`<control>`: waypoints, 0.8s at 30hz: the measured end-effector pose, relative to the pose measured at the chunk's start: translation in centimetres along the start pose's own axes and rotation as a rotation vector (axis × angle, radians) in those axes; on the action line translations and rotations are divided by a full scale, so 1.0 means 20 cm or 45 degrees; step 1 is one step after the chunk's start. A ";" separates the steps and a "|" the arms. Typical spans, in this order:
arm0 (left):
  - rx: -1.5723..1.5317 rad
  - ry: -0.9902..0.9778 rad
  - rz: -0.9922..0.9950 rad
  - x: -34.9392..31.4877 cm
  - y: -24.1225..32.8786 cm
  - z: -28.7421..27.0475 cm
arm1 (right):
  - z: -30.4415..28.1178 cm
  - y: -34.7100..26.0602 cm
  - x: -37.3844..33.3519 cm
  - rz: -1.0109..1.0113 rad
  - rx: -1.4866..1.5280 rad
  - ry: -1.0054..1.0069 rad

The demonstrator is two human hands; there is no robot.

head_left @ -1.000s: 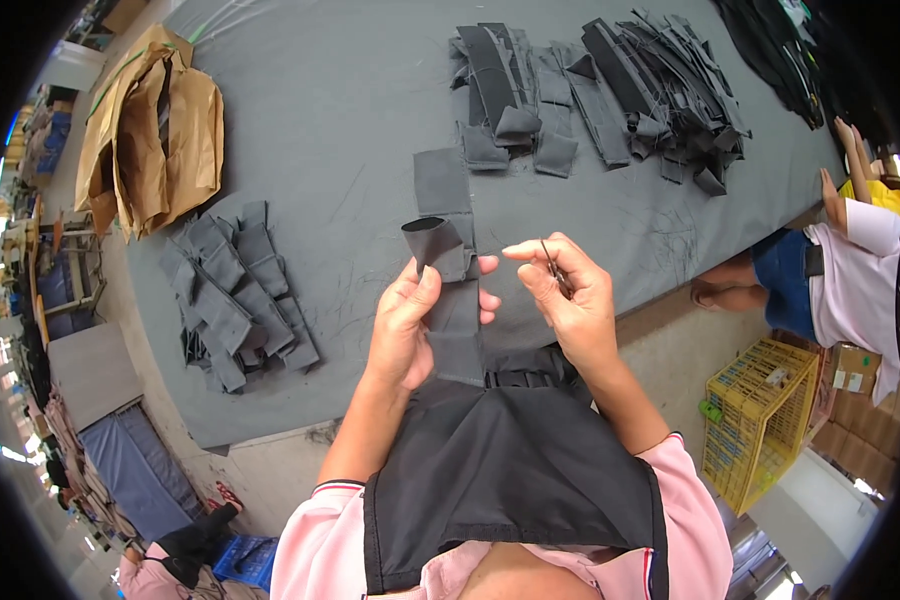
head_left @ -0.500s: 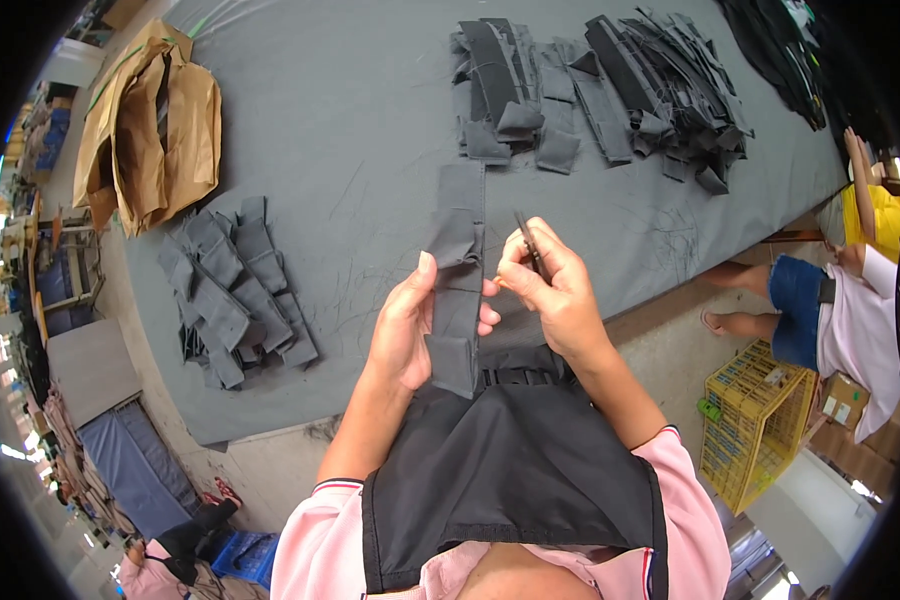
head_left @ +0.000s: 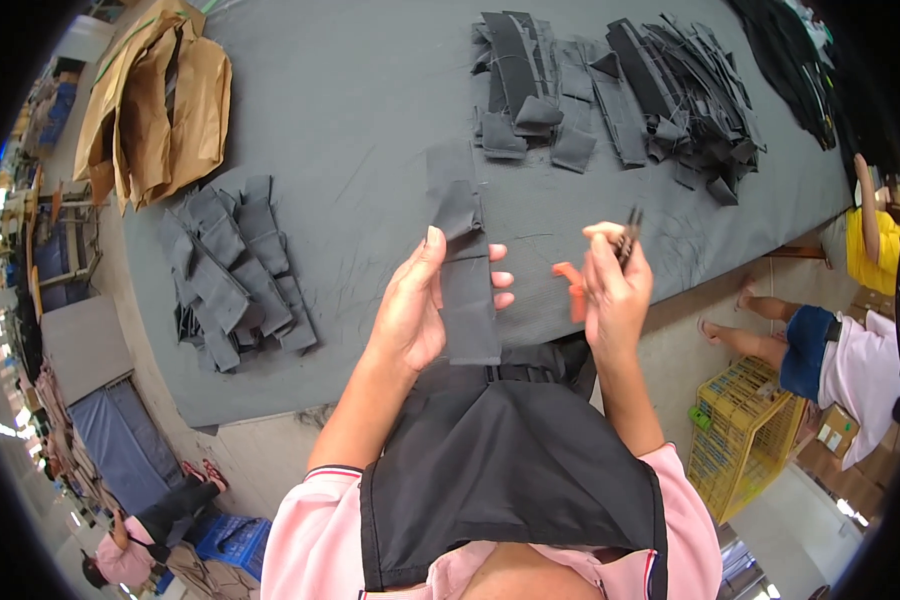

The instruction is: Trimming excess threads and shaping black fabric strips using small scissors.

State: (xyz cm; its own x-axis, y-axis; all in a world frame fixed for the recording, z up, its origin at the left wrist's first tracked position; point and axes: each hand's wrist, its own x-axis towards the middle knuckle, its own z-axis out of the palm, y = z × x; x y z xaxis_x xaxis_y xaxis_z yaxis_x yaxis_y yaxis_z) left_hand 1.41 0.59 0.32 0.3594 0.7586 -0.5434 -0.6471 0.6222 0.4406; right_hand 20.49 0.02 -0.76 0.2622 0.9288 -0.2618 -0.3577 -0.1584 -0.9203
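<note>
A dark grey fabric strip [head_left: 467, 300] with folded, stitched parts stands lengthwise in front of me. My left hand [head_left: 415, 315] is wrapped round it, thumb on the near left edge and fingertips showing past its right edge. To the right, apart from the strip, my right hand [head_left: 615, 290] is closed on thread snips [head_left: 630, 237]. Their dark pointed tips stick up above the fingers, and an orange part shows on the hand's left side. This hand is slightly smeared by motion.
A grey-covered table [head_left: 370, 110] holds a pile of grey strips [head_left: 235, 275] at left and larger heaps of strips [head_left: 670, 110] at far right. An open brown paper bag [head_left: 195, 110] stands far left. Loose threads lie about. Beyond the right edge are a yellow crate [head_left: 740, 425] and people.
My right hand has moved right, away from the strip, with the snips, whose orange part now shows. My left hand still holds the strip, whose lower end now lies flatter.
</note>
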 end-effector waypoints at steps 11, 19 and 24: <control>0.163 0.067 0.207 0.01 0.06 -0.01 | 0.10 -0.04 -0.13 -0.294 -0.884 -0.571; 0.046 0.167 0.236 0.04 0.13 -0.03 | 0.00 -0.01 -0.18 -0.860 -1.154 -0.695; 0.025 0.173 0.251 0.03 0.12 -0.01 | 0.05 -0.03 -0.20 -0.954 -1.345 -0.699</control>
State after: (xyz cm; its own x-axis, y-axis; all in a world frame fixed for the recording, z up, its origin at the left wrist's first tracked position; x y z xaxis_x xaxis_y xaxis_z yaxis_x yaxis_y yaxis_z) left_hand 0.02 2.53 0.91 0.1331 0.8335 -0.5362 -0.6821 0.4696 0.5606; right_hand 18.80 -3.22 1.01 -0.3786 0.8752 0.3010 0.6063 0.4802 -0.6339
